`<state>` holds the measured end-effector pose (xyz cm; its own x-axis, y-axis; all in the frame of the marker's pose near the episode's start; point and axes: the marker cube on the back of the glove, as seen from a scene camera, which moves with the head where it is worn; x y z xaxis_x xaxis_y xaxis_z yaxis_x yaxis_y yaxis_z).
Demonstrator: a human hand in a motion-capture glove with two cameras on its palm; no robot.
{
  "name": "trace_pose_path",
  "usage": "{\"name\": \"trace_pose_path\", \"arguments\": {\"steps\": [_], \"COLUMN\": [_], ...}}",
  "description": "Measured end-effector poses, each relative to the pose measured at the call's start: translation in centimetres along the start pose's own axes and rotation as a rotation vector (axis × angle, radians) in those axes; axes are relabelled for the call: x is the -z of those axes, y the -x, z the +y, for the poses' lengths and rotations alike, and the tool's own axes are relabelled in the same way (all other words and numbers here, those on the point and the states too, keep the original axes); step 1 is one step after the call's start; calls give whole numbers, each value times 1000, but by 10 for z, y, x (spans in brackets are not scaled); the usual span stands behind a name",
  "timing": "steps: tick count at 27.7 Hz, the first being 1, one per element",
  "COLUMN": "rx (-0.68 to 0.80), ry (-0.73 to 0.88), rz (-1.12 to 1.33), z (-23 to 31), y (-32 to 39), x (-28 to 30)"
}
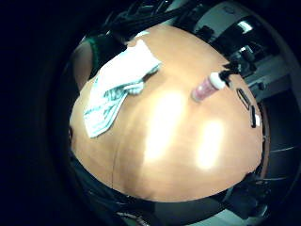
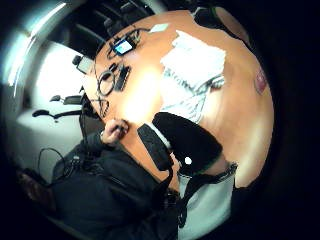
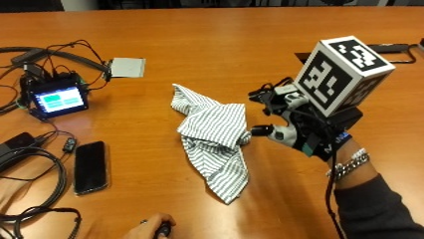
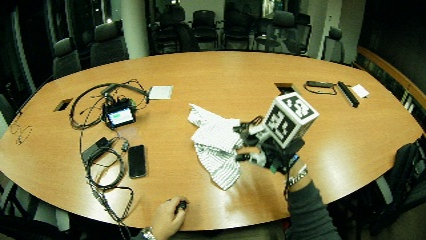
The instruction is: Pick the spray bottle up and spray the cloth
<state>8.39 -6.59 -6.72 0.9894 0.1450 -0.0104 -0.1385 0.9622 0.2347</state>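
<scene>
A crumpled white-and-green striped cloth [image 3: 213, 134] lies on the wooden table [image 3: 218, 45]. My gloved right hand [image 3: 291, 127] hovers just to the right of it, fingers spread and relaxed, holding nothing, the thumb tip close to the cloth's edge. The outside views do not show the spray bottle. In the little finger side palm view, a pink spray bottle [image 1: 206, 88] with a white collar and black nozzle is on the table, apart from the cloth [image 1: 120, 84]. The thumb side palm view shows the cloth [image 2: 192, 67] and a pink bit of the bottle [image 2: 260, 81].
To the left lie a black phone [image 3: 89, 167], a small lit screen device [image 3: 59, 97] with tangled cables, and a white pad [image 3: 127, 67]. The bare hand [image 3: 156, 229] rests at the near edge on a small black object. Black items [image 4: 346, 92] lie far right.
</scene>
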Motion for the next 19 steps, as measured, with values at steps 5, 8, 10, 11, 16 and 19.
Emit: {"name": "trace_pose_path", "arguments": {"steps": [5, 8, 10, 11, 16, 19], "rx": [-62, -124, -174, -200, -334, -428], "ry": [-69, -127, -156, -167, -205, -221], "rz": [-18, -84, -141, -169, -286, -363], "z": [-30, -46, -55, -58, -69, -69], "y": [-38, -62, -80, -88, -132, -158], "x": [19, 25, 26, 25, 17, 4]}}
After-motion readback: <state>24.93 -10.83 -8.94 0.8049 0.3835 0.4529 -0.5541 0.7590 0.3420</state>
